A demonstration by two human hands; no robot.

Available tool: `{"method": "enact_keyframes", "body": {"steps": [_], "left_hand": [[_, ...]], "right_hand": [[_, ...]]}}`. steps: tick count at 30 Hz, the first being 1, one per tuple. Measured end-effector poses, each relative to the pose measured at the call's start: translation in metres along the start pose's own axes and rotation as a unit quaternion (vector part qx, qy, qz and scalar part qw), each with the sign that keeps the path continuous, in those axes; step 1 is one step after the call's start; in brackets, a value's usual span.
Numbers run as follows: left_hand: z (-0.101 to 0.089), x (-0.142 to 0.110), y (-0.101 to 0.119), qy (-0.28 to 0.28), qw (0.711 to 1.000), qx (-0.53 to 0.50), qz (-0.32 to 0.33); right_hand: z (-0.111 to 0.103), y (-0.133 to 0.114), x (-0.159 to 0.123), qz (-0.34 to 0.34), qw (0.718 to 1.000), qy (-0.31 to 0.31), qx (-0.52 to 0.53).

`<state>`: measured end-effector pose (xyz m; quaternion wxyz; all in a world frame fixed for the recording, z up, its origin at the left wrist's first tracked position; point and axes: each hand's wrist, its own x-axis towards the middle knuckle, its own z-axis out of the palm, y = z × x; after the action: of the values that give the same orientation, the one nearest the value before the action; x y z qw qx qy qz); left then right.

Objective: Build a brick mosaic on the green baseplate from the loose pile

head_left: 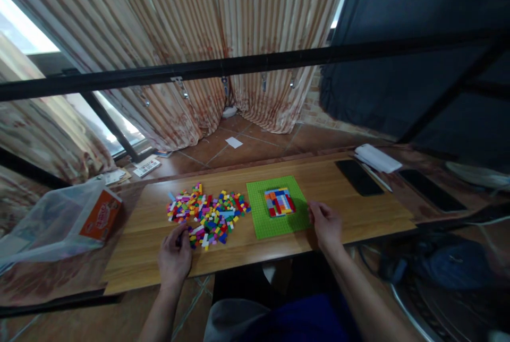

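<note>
A heap of small coloured bricks (pixel 207 212) lies on the wooden table (pixel 358 214). To its right sits a green baseplate (pixel 261 212) with a patch of coloured bricks (pixel 279 202) built on it. My left hand (pixel 174 255) rests at the heap's near left edge, fingers curled and pinched at the bricks; what it holds is too small to name. My right hand (pixel 324 222) lies at the baseplate's near right corner, fingers loosely bent and touching its edge.
A clear plastic bag holding an orange box (pixel 99 217) lies at the table's left end. A black phone (pixel 358 177), a pen and a white pad (pixel 377 157) sit at the right. A black bar (pixel 255 63) crosses overhead. Curtains hang behind.
</note>
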<state>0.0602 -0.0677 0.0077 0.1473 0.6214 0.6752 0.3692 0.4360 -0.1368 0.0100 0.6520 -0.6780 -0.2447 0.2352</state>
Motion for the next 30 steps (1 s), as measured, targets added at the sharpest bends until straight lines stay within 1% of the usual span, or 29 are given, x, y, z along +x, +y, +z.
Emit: {"method": "enact_keyframes", "body": {"steps": [3, 5, 7, 8, 12, 14, 16, 19, 22, 26, 30], "left_hand": [[0.002, 0.000, -0.003, 0.006, 1.000, -0.009, -0.003], [0.003, -0.001, -0.005, 0.012, 1.000, -0.022, -0.002], [0.004, -0.002, -0.006, 0.018, 0.999, -0.031, 0.001], [0.004, -0.003, -0.006, 0.019, 0.999, -0.033, 0.003], [0.002, -0.006, -0.001, 0.020, 0.999, -0.026, 0.013], [0.002, -0.007, 0.001, 0.019, 0.999, -0.026, 0.013], [0.002, -0.008, 0.002, 0.020, 0.999, -0.030, 0.006], [0.003, -0.009, 0.002, 0.021, 0.999, -0.034, 0.000], [0.003, -0.010, 0.003, 0.020, 0.999, -0.041, -0.004], [0.003, -0.010, 0.003, 0.025, 0.999, -0.043, -0.011], [0.003, -0.010, 0.002, 0.028, 0.999, -0.042, -0.006]], "right_hand": [[-0.004, -0.007, -0.012, -0.026, 0.999, 0.003, -0.032], [-0.004, -0.013, -0.025, -0.057, 0.996, -0.022, -0.059], [0.001, -0.016, -0.042, -0.091, 0.989, -0.078, -0.088], [0.005, -0.017, -0.051, -0.108, 0.982, -0.117, -0.103], [0.024, -0.018, -0.087, -0.152, 0.937, -0.279, -0.147], [0.035, -0.017, -0.099, -0.167, 0.915, -0.329, -0.161], [0.045, -0.016, -0.104, -0.186, 0.897, -0.359, -0.176], [0.061, -0.014, -0.100, -0.228, 0.874, -0.377, -0.204], [0.081, -0.014, -0.089, -0.265, 0.856, -0.372, -0.242], [0.113, -0.019, -0.076, -0.286, 0.832, -0.370, -0.298], [0.142, -0.024, -0.072, -0.300, 0.812, -0.382, -0.324]]}}
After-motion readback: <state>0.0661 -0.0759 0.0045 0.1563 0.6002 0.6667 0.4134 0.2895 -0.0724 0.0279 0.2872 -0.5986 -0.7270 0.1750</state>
